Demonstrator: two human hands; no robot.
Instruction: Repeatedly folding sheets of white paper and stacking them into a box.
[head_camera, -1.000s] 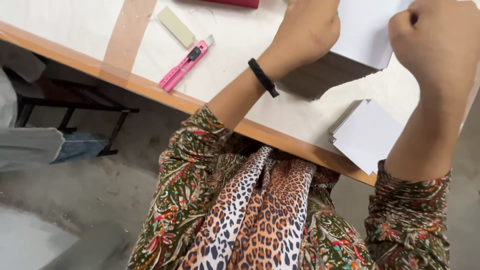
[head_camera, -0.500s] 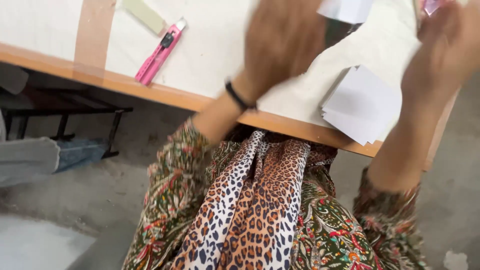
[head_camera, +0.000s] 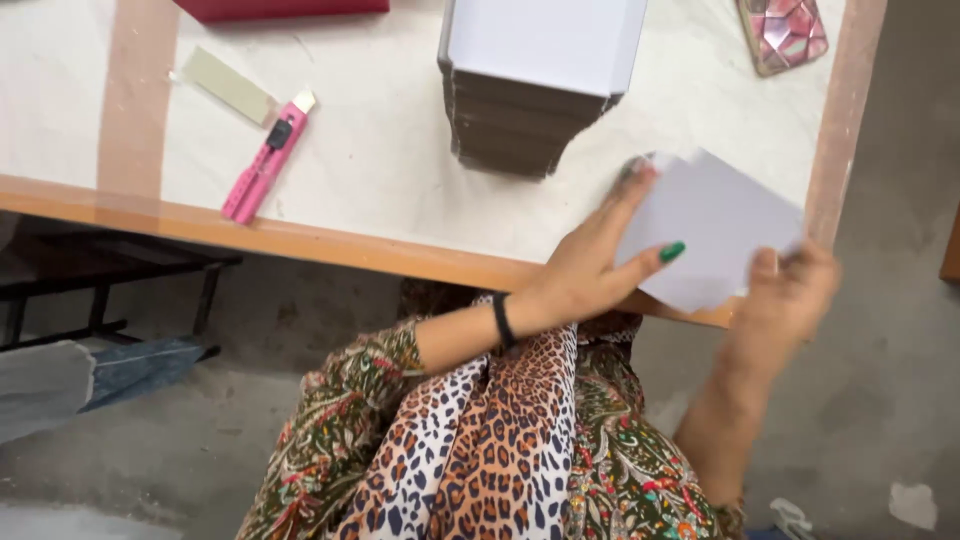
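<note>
Pinching a white card sheet (head_camera: 715, 235) at the table's near right corner, both hands on it. Left hand (head_camera: 590, 270) spread flat, fingers long and wide over the sheet's left edge, thumb with a green nail pressed onto its face. Right hand (head_camera: 790, 290) curled round the sheet's lower right corner, fingers closed on it from below, thumb on top.

To lift cleanly, probably best to keep the thumbs on top and the fingertips under, draw the sheet straight off the table edge (head_camera: 300, 240) without creasing, and hold both corners level.

Beyond the left fingertips, just up and left: a tall stack of flat cards (head_camera: 530, 90), white on top, brown along the layered side. Far left of the left hand: a pink utility knife (head_camera: 262, 160) lying slanted, a pale green strip (head_camera: 228, 86) touching its tip. Past that, at the far edge, a dark red flat box (head_camera: 280, 8). Above the right fingers, well apart: a phone in a pink patterned case (head_camera: 788, 32).
</note>
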